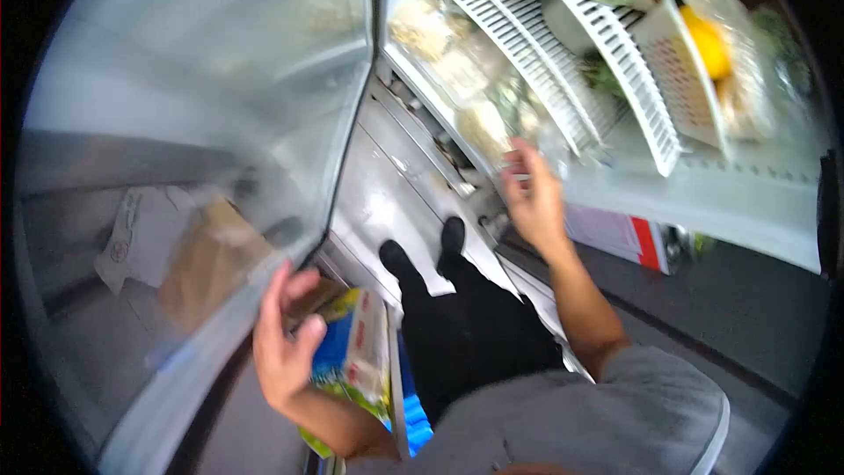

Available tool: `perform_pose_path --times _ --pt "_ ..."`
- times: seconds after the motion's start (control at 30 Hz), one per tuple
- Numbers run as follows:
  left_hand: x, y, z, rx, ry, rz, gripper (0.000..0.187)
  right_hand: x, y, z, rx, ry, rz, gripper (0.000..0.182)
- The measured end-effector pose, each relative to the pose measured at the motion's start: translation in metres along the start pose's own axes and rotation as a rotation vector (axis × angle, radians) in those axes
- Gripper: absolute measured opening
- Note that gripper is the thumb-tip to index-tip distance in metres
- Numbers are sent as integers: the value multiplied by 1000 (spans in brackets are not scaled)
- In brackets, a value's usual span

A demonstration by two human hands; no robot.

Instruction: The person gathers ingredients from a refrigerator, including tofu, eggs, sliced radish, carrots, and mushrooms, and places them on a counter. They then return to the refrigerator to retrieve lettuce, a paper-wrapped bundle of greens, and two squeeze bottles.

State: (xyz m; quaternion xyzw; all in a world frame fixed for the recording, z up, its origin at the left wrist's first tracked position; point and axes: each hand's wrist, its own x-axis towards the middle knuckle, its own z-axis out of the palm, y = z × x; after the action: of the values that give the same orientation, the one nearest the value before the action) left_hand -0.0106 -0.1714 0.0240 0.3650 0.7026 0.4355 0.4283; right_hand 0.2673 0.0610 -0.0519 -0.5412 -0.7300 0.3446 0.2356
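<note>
My left hand [286, 334] is raised beside the frame of a glass fridge door [211, 62], its fingers apart and nothing in it. The door stands swung out to the left. On the other side, my right hand [534, 198] reaches to the lower front edge of the fridge, fingers loosely bent with a gap between them. Just beyond its fingertips lies a clear bag of pale food [483, 127] on the fridge floor. More pale packs [457, 70] sit behind that bag, blurred.
White wire shelves [492, 13] slope across the fridge. A white perforated basket [677, 70] holds something yellow [706, 42]. Below the fridge is a white-and-red box [615, 236]. Colourful packages [356, 343] stand at my left, and a brown paper bag [211, 264] shows through the door glass.
</note>
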Motion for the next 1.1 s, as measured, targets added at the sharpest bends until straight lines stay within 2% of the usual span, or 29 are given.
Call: perform_pose_path --times 0.07,0.13,0.17,0.2,0.27,0.33,0.37,0.43,0.47,0.53,0.6,0.67,0.7,0.73,0.83,0.93,0.97,1.0,1.07,1.1 --pt "2 -16 -3 1 -77 155 82 31 19 -1 -72 288 -185 51" --pt "2 -28 -9 55 -179 242 86 60 1 -8 -5 501 -193 53" --pt "4 -34 -7 52 -189 354 86 76 -2 -7 4 529 -188 53" --pt "2 -32 -3 60 -173 350 85 89 -3 -4 12 556 -185 54" --pt "16 -19 6 54 -213 458 46 109 -6 5 -65 562 -220 62" --pt "2 -42 -8 80 -294 425 76 127 -4 -3 -216 622 -288 69" --pt "6 -39 -22 165 -459 234 63 135 -1 -12 -293 737 -293 72" --pt "6 -40 -24 163 -494 145 62 153 10 -27 -337 919 -286 79" --pt "5 -39 -22 161 -499 113 61 159 7 -30 -344 916 -279 79" --pt "6 -39 -18 153 -502 61 60 169 1 -39 -458 775 21 74" --pt "6 -38 -17 152 -501 16 59 172 3 -44 -485 793 26 67" --pt "7 -38 -16 153 -496 -26 58 169 -1 -48 -479 903 38 56" --pt "8 -37 -15 154 -490 -46 58 163 -3 -48 -368 860 -10 52" --pt "9 -37 -15 157 -480 -66 58 157 -5 -45 -362 866 -6 52" --pt "12 -35 -19 162 -461 -124 56 135 -12 -29 -405 895 -191 49" --pt "14 -33 -27 168 -440 -183 55 114 -20 -11 -315 838 -201 47" --pt "15 -33 -31 169 -441 -192 54 120 -21 -6 -342 877 -389 46" --pt "14 -35 -35 176 -453 -191 54 119 -25 -1 -216 829 -273 48" --pt "16 -59 -52 150 -519 -108 52 142 -22 8 -284 841 -395 38" --pt "17 -79 -67 119 -566 -31 51 148 -34 11 -292 807 -322 37"
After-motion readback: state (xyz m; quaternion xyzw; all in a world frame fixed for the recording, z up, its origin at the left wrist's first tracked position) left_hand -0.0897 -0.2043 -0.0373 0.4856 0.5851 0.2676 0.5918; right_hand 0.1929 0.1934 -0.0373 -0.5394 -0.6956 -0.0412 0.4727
